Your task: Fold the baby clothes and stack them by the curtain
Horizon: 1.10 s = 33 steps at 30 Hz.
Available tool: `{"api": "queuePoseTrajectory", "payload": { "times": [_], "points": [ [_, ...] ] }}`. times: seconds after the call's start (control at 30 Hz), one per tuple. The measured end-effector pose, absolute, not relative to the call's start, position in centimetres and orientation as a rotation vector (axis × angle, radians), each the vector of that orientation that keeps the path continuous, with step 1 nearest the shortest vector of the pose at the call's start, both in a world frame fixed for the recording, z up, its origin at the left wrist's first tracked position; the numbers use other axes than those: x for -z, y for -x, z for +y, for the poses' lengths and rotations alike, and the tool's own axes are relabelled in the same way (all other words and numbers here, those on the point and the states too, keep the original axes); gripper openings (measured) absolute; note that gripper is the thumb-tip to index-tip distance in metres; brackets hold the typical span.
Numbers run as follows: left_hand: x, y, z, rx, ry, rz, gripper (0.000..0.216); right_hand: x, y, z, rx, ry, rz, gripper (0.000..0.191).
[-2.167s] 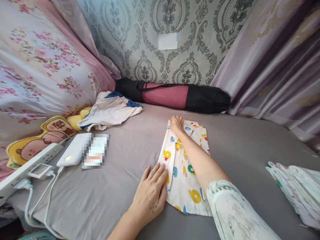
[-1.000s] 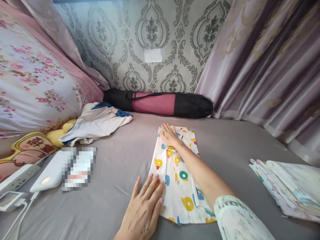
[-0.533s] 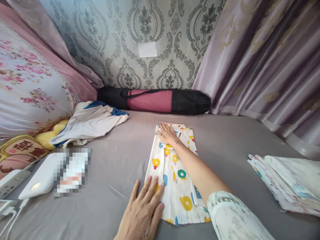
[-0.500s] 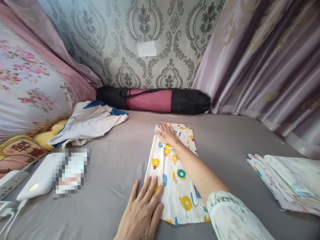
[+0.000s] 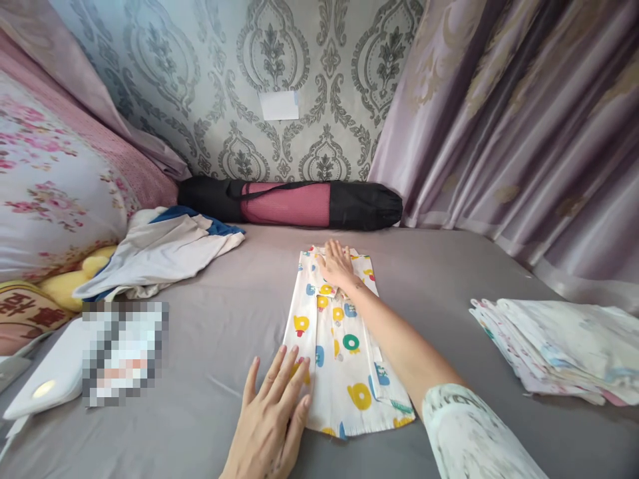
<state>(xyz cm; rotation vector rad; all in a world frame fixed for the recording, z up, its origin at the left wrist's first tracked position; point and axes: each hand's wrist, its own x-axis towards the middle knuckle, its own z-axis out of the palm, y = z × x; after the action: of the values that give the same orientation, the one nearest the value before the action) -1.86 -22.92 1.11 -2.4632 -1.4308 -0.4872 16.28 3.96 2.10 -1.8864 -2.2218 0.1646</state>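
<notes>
A small white garment (image 5: 339,362) printed with yellow, blue and green shapes lies folded into a narrow strip on the grey bed sheet (image 5: 214,346). My left hand (image 5: 274,416) lies flat, fingers spread, on the garment's near left edge. Stretched forward, my right hand (image 5: 338,264) presses flat on its far end, fingers open. My right forearm crosses over the garment's right half and hides part of it.
A pile of folded light printed cloth (image 5: 559,346) sits at the right. A pink roll in a black bag (image 5: 294,203) lies against the wall. Crumpled white and blue clothes (image 5: 164,249), a floral pillow (image 5: 50,193) and a white device (image 5: 44,379) are at the left. Curtains (image 5: 524,133) hang on the right.
The view has swung left to right, so everything sits further left in the picture. My right hand has slid slightly rightward along the garment's far end. Both hands stay flat on it.
</notes>
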Motion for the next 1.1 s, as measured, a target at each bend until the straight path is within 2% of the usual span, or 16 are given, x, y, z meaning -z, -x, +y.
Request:
{"api": "queuePoseTrajectory", "payload": {
  "times": [0.13, 0.23, 0.53, 0.67, 0.77, 1.1],
  "points": [
    [-1.0, 1.6, -22.7, 0.493, 2.473, -1.449, 0.050, -1.3, -18.4, 3.4, -0.152, 2.186, -2.029, 0.073],
    [-0.9, 1.5, -22.6, 0.398, 2.536, -1.415, 0.050, -0.4, -19.0, 3.4, -0.177, 2.232, -2.017, 0.073],
    [-1.7, 1.5, -23.0, 0.378, 2.679, -1.590, 0.049, -1.0, -19.1, 2.8, -0.195, 2.190, -2.058, 0.072],
    [-1.9, 1.4, -23.1, 0.496, 2.602, -1.735, 0.043, -2.0, -18.0, 1.0, -0.139, 1.956, -2.262, 0.066],
    [-1.8, 1.4, -23.1, 0.521, 2.554, -1.793, 0.041, -1.8, -16.6, -0.1, -0.249, 1.811, -2.434, 0.064],
    [-2.1, 1.3, -23.1, 0.537, 2.591, -1.782, 0.039, -1.2, -15.8, 0.1, -0.256, 1.881, -2.462, 0.060]
  ]
}}
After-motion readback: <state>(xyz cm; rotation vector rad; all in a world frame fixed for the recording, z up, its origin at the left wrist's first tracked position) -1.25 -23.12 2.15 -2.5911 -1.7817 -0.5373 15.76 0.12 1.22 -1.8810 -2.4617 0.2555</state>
